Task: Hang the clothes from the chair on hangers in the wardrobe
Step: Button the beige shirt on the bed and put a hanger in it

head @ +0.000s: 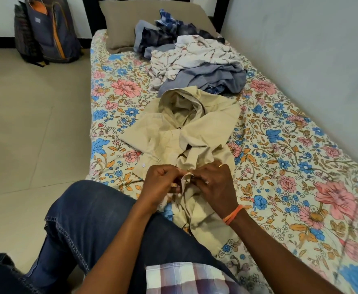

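Head view: beige shirt (186, 132) lies flat on the floral bedsheet (301, 158), near centre. Left hand (162, 180) and right hand (215, 183) both pinch its front edge, likely buttoning. Clothes pile (195, 58) waits farther off. No hanger or wardrobe visible; hanging apparently not begun.

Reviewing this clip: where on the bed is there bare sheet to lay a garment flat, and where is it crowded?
Bare floral sheet runs along the wall side, right of the beige shirt, down to the near corner. A narrower strip lies left of it at the floor edge. Crowded: the clothes pile by the pillow, and where left hand and right hand pinch the shirt.
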Demonstrator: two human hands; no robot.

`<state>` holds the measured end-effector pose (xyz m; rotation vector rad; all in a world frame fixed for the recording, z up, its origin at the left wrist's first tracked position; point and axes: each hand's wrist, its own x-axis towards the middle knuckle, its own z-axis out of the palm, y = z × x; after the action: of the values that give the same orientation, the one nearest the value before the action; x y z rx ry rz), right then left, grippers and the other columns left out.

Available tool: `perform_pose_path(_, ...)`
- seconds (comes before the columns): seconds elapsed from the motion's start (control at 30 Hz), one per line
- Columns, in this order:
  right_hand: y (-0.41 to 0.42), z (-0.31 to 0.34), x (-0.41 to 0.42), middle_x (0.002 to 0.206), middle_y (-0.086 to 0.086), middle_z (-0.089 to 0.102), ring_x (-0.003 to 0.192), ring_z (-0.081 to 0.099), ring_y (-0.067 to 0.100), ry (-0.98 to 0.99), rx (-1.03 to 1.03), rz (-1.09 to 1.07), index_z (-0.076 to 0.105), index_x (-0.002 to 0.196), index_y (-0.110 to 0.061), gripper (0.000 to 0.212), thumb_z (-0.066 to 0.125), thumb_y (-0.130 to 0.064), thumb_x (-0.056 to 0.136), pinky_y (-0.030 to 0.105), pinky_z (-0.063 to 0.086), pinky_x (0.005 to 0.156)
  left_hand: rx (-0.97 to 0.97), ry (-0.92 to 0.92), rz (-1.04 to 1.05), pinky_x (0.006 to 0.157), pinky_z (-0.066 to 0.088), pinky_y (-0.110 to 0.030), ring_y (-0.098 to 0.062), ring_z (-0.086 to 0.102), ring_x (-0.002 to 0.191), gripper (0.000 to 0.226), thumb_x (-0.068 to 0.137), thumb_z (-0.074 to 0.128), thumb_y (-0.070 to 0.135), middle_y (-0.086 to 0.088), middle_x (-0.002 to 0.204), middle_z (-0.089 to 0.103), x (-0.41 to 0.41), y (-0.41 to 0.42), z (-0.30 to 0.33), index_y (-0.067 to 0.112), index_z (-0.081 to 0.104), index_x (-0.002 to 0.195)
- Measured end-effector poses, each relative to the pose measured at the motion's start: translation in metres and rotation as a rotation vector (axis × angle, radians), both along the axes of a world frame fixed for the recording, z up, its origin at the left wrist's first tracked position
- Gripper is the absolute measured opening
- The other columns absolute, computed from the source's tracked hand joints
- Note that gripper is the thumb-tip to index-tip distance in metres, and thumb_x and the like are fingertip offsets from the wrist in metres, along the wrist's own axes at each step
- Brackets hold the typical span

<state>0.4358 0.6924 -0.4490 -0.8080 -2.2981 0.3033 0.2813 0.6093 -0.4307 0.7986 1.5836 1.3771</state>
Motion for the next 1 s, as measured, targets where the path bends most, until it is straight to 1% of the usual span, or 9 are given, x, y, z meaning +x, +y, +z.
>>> perform_pose_path(0.07, 0.004, 0.008, 0.006, 0.082, 0.0, 0.073, 0.071, 0.062, 0.023, 0.012, 0.012, 0.062, 0.08, 0.091, -0.017, 0.014, 0.073, -0.025, 0.082, 0.039, 0.048, 0.065, -0.025, -0.022, -0.036, 0.057, 0.059, -0.031, -0.029, 0.066, 0.062, 0.013, 0.091, 0.068, 0.009, -0.023, 0.077, 0.071, 0.001, 0.001, 0.003, 0.007, 0.078, 0.084)
perform_pose_path(0.17, 0.009, 0.012, 0.016, 0.077, -0.001, 0.073, 0.068, 0.06, 0.016, -0.023, -0.013, 0.124, 0.08, 0.091, -0.019, 0.014, 0.07, -0.027, 0.084, 0.032, 0.045, 0.062, -0.028, 0.094, -0.122, 0.057, 0.062, -0.038, -0.034, 0.069, 0.062, 0.005, 0.085, 0.075, 0.009, -0.012, 0.07, 0.073, 0.009, 0.007, 0.007, 0.011, 0.078, 0.082)
perform_pose_path(0.4, 0.008, -0.001, 0.063, 0.07, 0.001, 0.07, 0.063, 0.06, 0.026, -0.085, -0.043, -0.029, 0.078, 0.077, -0.019, 0.009, 0.073, -0.025, 0.082, 0.035, 0.036, 0.06, -0.163, 0.565, -0.394, 0.054, 0.06, -0.031, -0.02, 0.069, 0.049, 0.017, 0.078, 0.073, 0.01, -0.006, 0.054, 0.068, 0.052, 0.042, 0.024, 0.005, 0.071, 0.061)
perform_pose_path(0.5, 0.005, 0.005, 0.083, 0.063, 0.005, 0.064, 0.059, 0.055, 0.027, -0.153, -0.047, -0.105, 0.07, 0.064, -0.017, 0.014, 0.081, -0.015, 0.071, 0.032, 0.035, 0.057, -0.255, 0.736, -0.476, 0.047, 0.053, -0.027, -0.02, 0.065, 0.045, 0.027, 0.064, 0.073, 0.031, -0.007, 0.046, 0.063, 0.08, 0.058, 0.026, 0.006, 0.066, 0.054)
perform_pose_path(0.6, 0.008, 0.005, 0.107, 0.07, 0.009, 0.069, 0.065, 0.061, 0.033, -0.103, -0.154, -0.193, 0.075, 0.074, -0.015, 0.006, 0.074, -0.009, 0.071, 0.037, 0.045, 0.061, -0.253, 1.066, -0.489, 0.054, 0.045, -0.034, -0.028, 0.065, 0.069, 0.047, 0.056, 0.068, 0.056, -0.01, 0.069, 0.066, 0.12, 0.071, 0.031, 0.011, 0.063, 0.067)
perform_pose_path(0.7, 0.008, 0.001, 0.142, 0.087, 0.012, 0.074, 0.081, 0.065, 0.037, -0.082, -0.263, -0.317, 0.078, 0.096, -0.016, 0.022, 0.07, -0.007, 0.077, 0.043, 0.05, 0.071, -0.276, 1.355, -0.572, 0.063, 0.04, -0.029, -0.031, 0.065, 0.092, 0.04, 0.079, 0.069, 0.05, -0.01, 0.1, 0.066, 0.17, 0.084, 0.036, 0.014, 0.064, 0.096)
perform_pose_path(0.77, 0.003, 0.0, 0.167, 0.086, 0.014, 0.073, 0.081, 0.065, 0.038, -0.091, -0.293, -0.381, 0.078, 0.095, -0.014, 0.02, 0.071, -0.007, 0.078, 0.044, 0.05, 0.07, -0.228, 1.458, -0.628, 0.062, 0.039, -0.028, -0.028, 0.066, 0.092, 0.028, 0.086, 0.065, 0.042, -0.007, 0.101, 0.064, 0.201, 0.09, 0.033, 0.017, 0.062, 0.098)
perform_pose_path(0.9, -0.013, -0.005, 0.224, 0.093, 0.011, 0.073, 0.087, 0.066, 0.036, -0.094, -0.279, -0.644, 0.077, 0.096, -0.014, 0.022, 0.078, -0.017, 0.075, 0.045, 0.051, 0.077, -0.084, 1.381, -0.743, 0.058, 0.036, -0.03, -0.023, 0.057, 0.076, 0.022, 0.094, 0.057, 0.036, 0.0, 0.077, 0.05, 0.253, 0.094, 0.009, 0.02, 0.049, 0.081)
perform_pose_path(1.0, -0.025, -0.008, 0.268, 0.093, 0.007, 0.072, 0.088, 0.066, 0.035, -0.135, -0.262, -0.899, 0.076, 0.094, -0.016, 0.026, 0.085, -0.025, 0.071, 0.045, 0.052, 0.078, 0.078, 1.188, -0.856, 0.056, 0.036, -0.034, -0.019, 0.052, 0.065, 0.028, 0.095, 0.059, 0.033, 0.0, 0.069, 0.053, 0.285, 0.086, -0.011, 0.015, 0.055, 0.074)
